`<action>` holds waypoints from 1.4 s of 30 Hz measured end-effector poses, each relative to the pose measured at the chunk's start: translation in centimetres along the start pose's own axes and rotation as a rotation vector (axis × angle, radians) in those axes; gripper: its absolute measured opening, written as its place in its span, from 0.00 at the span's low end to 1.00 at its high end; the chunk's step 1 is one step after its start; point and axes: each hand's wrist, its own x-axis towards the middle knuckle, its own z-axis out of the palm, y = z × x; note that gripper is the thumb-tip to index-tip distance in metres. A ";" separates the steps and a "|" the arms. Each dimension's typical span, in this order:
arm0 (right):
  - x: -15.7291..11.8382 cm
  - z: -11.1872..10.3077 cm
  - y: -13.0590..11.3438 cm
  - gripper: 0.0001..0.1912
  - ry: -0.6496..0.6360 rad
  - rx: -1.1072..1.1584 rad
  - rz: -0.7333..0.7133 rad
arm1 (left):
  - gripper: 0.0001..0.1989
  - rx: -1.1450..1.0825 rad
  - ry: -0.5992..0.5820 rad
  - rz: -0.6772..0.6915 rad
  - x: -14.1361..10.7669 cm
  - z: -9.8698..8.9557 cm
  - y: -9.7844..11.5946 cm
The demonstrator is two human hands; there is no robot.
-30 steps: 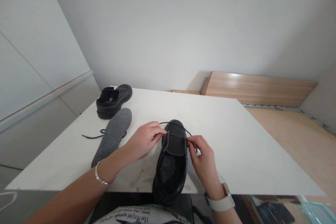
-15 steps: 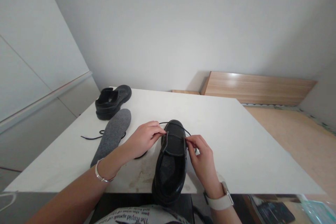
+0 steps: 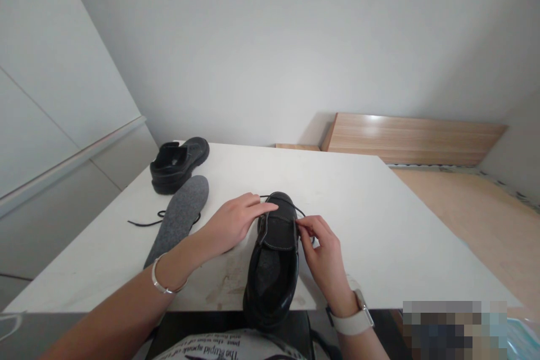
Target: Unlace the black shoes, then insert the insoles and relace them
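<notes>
A black leather shoe (image 3: 278, 233) lies on the table in front of me, toe pointing away and heel by the near edge. A thin black shoelace (image 3: 291, 202) runs loosely across its toe. My left hand (image 3: 236, 219) is at the left lacing flap, index finger stretched over the upper; its other fingers are curled and partly hidden. On the opposite side, my right hand (image 3: 323, 247) pinches the edge of the right lacing flap between thumb and fingertips. Whether the lace is also in that pinch is too small to tell.
A second black shoe (image 3: 179, 163) stands at the table's far left corner. Nearer lies a grey felt insole (image 3: 179, 219), with another black lace (image 3: 145, 224) partly under it. The white table (image 3: 379, 247) has brownish smudges near its front edge. A wooden headboard (image 3: 413, 138) stands beyond it.
My left fingertips have parted from their pinch on the left flap, and the index finger now reaches further right over the upper. The right hand keeps its pinch in the same place.
</notes>
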 end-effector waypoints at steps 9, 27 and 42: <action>0.1 0.0 -0.2 0.10 -0.020 0.009 0.026 | 0.16 -0.143 -0.082 -0.009 1.1 -0.8 -0.8; -0.1 -1.0 -3.3 0.10 -0.106 -0.011 0.172 | 0.07 -0.443 -0.049 -0.188 0.6 0.4 -1.6; -0.4 -0.8 -2.9 0.11 -0.091 -0.013 0.178 | 0.12 -0.157 -0.170 0.078 0.8 -1.7 -1.5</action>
